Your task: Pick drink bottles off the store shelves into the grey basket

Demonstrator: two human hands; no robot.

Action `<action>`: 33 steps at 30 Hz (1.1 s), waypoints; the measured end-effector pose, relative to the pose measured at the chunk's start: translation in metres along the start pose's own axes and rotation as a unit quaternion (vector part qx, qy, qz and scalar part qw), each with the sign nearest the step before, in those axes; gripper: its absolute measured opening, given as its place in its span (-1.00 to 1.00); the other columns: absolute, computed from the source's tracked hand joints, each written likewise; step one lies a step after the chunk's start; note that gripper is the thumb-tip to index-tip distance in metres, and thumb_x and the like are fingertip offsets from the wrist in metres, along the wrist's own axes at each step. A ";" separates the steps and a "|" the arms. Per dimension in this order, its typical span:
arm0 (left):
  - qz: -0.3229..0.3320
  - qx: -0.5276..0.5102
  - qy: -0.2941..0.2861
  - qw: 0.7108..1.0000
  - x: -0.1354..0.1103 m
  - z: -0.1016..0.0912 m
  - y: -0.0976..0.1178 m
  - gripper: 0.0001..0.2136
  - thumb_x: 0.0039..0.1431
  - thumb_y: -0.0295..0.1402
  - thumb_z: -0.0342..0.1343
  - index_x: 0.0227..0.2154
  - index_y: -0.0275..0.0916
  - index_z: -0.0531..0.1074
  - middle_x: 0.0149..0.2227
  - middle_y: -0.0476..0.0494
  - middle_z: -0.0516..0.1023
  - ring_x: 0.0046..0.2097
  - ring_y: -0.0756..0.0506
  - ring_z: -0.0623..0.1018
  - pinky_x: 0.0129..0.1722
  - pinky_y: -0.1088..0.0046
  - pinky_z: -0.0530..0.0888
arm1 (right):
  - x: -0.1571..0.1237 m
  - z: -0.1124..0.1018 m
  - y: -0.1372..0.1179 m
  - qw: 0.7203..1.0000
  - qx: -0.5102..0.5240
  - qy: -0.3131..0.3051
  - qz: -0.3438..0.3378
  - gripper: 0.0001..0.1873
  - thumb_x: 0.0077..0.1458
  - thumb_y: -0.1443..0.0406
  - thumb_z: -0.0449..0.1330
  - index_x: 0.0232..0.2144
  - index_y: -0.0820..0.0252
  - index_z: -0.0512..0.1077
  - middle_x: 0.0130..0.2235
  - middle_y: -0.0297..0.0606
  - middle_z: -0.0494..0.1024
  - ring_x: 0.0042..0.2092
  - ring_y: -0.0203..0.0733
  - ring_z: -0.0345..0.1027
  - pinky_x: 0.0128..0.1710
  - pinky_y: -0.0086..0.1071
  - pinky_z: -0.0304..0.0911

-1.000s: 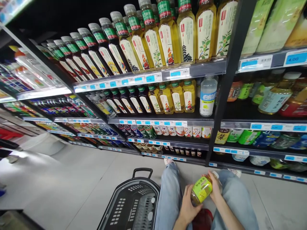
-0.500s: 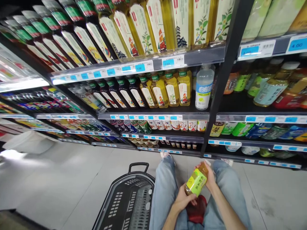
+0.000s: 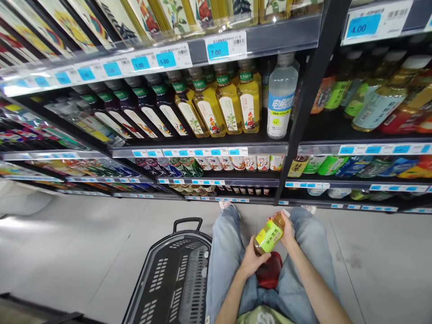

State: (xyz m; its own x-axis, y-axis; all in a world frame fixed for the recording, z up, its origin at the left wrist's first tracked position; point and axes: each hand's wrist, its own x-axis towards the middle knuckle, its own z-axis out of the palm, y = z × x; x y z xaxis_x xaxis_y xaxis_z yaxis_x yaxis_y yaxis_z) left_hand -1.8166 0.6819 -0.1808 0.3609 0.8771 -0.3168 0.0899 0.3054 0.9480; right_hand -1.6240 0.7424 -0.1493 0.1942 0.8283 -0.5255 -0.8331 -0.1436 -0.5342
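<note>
A drink bottle (image 3: 270,235) with a yellow-green label and a pale cap lies tilted between my two hands, above my lap. My left hand (image 3: 252,258) is wrapped round its bottom end. Around the neck and cap end, my right hand (image 3: 286,229) has its fingers closed. Below the bottle, a dark red item (image 3: 269,272) shows between my legs; its kind I cannot make out. The black shopping basket (image 3: 158,270) stands on the floor to the left of my knees, its handle raised at the far end.
Ahead stands a black shelf rack (image 3: 297,148) with several tiers of drinks. Tea bottles (image 3: 232,105) and a clear bottle with a blue label (image 3: 282,96) line the middle tier. More bottles (image 3: 381,108) fill the right bay. A pale rounded object (image 3: 27,198) sits at the far left.
The view has tilted and moved closer to the shelves, so the price tags look larger. Both hands still hold the bottle in nearly the same pose.
</note>
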 end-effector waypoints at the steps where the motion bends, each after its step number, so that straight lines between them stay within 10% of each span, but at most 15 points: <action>1: 0.009 0.019 0.009 1.000 0.000 0.001 0.001 -0.14 -0.16 -0.09 0.61 0.20 -0.20 0.35 0.16 -0.30 0.60 0.11 -0.25 0.63 0.12 0.20 0.62 | 0.000 0.000 0.000 1.000 0.002 0.002 0.004 -0.47 -0.13 -0.13 0.56 -0.47 0.06 0.44 -0.52 -0.35 0.58 -0.32 0.03 0.63 -0.14 -0.08 0.58; 11: 0.037 0.096 0.028 0.994 0.000 0.003 0.008 -0.16 -0.16 -0.37 0.51 0.24 -0.18 0.30 0.18 -0.27 0.61 0.23 -0.26 0.59 0.33 0.10 0.47 | 0.001 -0.003 0.002 1.000 0.014 0.001 0.011 -0.49 -0.10 -0.10 0.57 -0.48 0.08 0.46 -0.51 -0.38 0.58 -0.38 -0.10 0.56 -0.13 -0.14 0.56; 22: -0.070 -0.044 -0.070 0.994 -0.003 0.003 -0.003 -0.17 -0.13 0.10 0.54 0.09 -0.31 0.38 -0.36 -0.06 0.66 -0.53 -0.03 0.58 -0.47 0.43 0.55 | -0.009 0.001 -0.009 0.998 0.012 -0.061 0.027 -0.53 -0.14 -0.06 0.57 -0.44 0.10 0.51 -0.46 -0.33 0.59 -0.32 -0.02 0.57 -0.09 -0.07 0.56; 33: -0.074 -0.053 -0.076 0.993 -0.003 0.004 -0.003 -0.12 -0.13 0.20 0.51 0.09 -0.30 0.34 -0.29 -0.11 0.66 -0.48 -0.03 0.59 -0.48 0.45 0.52 | -0.010 0.004 -0.011 0.999 0.009 -0.045 0.028 -0.52 -0.09 -0.10 0.55 -0.44 0.09 0.51 -0.47 -0.30 0.59 -0.19 0.09 0.63 -0.05 -0.05 0.56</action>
State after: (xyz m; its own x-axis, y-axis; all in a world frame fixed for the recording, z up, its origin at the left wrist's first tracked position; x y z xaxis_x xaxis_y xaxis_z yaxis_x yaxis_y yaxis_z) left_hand -1.8142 0.6765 -0.1826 0.4869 0.7568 -0.4361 0.0564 0.4710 0.8803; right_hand -1.6188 0.7377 -0.1355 0.1013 0.8644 -0.4924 -0.8504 -0.1817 -0.4939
